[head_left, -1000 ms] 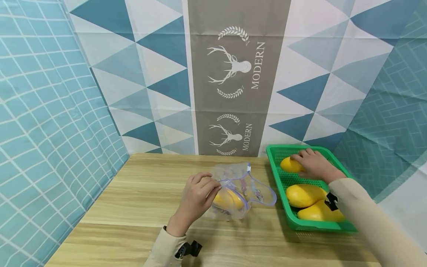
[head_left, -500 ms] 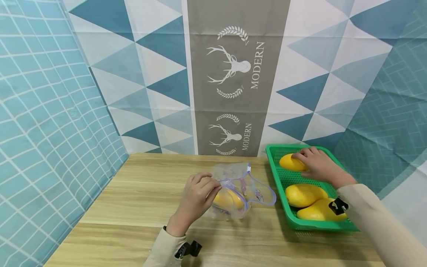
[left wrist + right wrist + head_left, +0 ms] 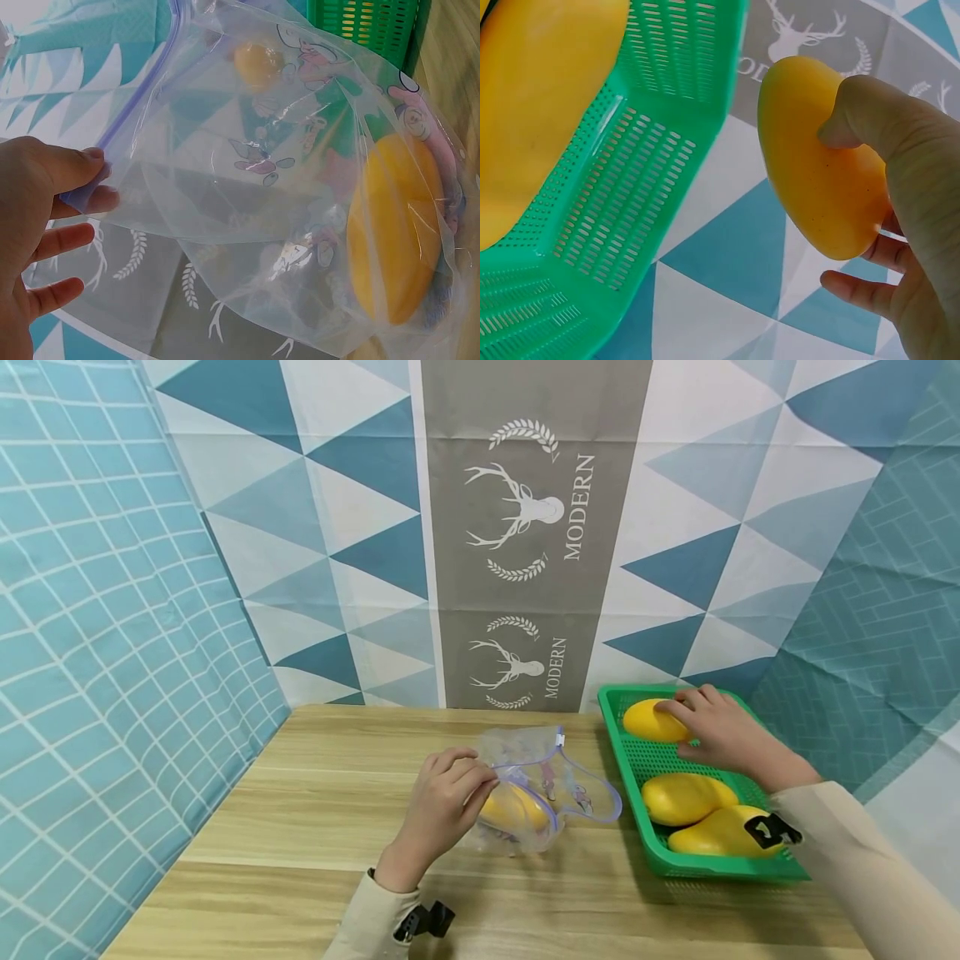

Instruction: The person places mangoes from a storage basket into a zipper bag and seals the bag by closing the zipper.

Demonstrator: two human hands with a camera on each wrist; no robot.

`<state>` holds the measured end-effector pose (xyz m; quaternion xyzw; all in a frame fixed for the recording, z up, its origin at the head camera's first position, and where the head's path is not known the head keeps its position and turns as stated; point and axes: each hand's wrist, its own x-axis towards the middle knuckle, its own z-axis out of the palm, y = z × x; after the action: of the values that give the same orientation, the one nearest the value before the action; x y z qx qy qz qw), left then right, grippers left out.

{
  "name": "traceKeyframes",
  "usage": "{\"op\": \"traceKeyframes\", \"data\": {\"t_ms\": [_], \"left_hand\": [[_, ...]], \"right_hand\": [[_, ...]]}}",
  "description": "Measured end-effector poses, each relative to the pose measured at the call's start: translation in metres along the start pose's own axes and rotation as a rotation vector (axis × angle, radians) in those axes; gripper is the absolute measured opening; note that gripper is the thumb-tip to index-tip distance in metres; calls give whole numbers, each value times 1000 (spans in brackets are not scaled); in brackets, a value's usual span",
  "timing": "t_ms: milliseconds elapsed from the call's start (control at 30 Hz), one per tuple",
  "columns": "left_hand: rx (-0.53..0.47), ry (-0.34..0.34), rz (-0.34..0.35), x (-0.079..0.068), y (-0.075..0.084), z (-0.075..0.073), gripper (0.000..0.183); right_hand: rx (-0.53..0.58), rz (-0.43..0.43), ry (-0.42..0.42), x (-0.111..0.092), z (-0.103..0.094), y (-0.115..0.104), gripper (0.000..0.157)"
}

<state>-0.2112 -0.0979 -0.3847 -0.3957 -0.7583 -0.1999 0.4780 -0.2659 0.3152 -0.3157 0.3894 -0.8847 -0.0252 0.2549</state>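
Observation:
My left hand (image 3: 448,797) pinches the purple-edged rim of a clear zip bag (image 3: 247,180) between thumb and index finger, its other fingers spread apart. Inside the bag lies one yellow mango (image 3: 396,232). Over at the right, my right hand (image 3: 723,727) grips another mango (image 3: 810,150), thumb on one side and fingers on the other. In the right wrist view this mango hangs apart from the basket's rim. The green basket (image 3: 628,793) holds two more mangoes, one (image 3: 686,799) lying against the other (image 3: 723,832). A slider sits on the bag's zip.
A wooden table (image 3: 300,827) carries the bag and basket. Behind it hangs a patterned cloth (image 3: 517,527) with deer heads and triangles. A blue tiled sheet (image 3: 97,610) stands along the left side.
My right hand has lifted its mango slightly, which shows larger and a little farther left and up. The left hand and the bag have kept their place.

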Motion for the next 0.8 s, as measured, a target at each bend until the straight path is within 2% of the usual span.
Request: {"op": "traceKeyframes", "data": {"t_ms": [467, 800], "left_hand": [[-2, 0, 1, 1, 0, 1, 11], [-5, 2, 2, 0, 0, 1, 12]], "right_hand": [[-6, -64, 122, -3, -15, -14, 68], [5, -152, 203, 4, -24, -34, 61]]}}
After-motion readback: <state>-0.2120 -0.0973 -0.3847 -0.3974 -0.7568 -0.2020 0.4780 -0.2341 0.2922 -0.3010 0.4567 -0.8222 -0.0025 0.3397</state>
